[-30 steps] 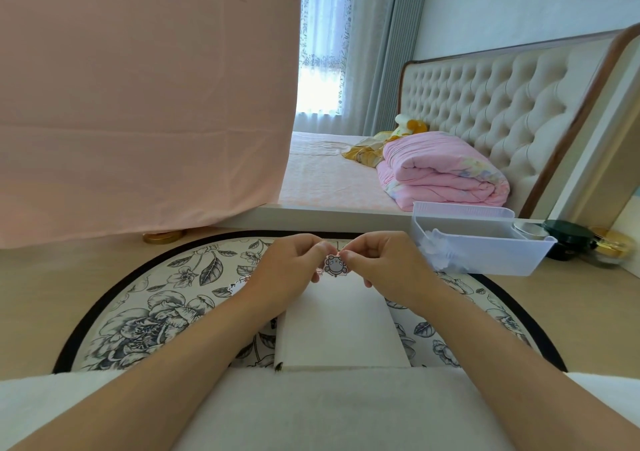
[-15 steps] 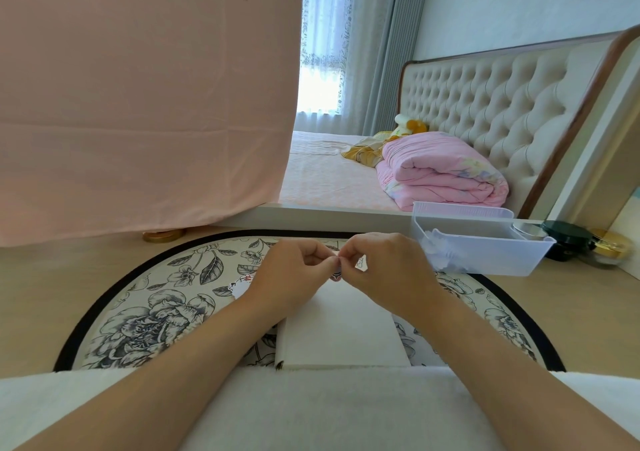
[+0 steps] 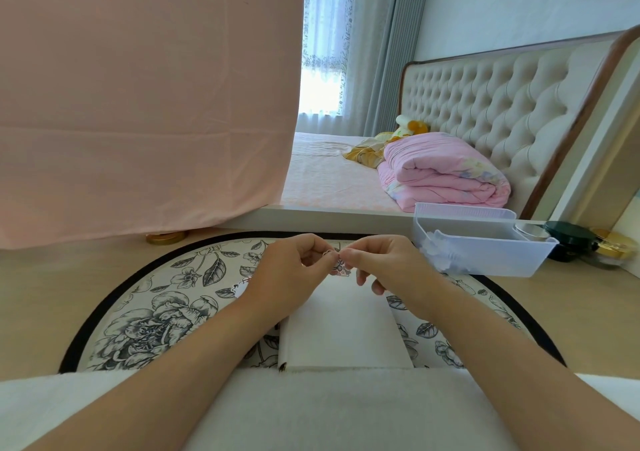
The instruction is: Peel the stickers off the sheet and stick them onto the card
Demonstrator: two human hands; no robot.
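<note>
Item: sticker (image 3: 337,266), small. Loc.: pinched btw. fingertips of left hand (image 3: 298,267) & right hand (image 3: 388,263), above far edge of white card (image 3: 343,327) on floral table (image 3: 156,298). Step, prob.: peeling. Advice: go slow, grip edges only, keep it flat.

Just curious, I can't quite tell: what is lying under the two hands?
A white card on a floral mat. The left hand and right hand, pinching a small sticker, cover the card's far edge.

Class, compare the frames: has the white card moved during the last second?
No. The white card keeps its place on the floral mat, near edge still against the white cloth.
</note>
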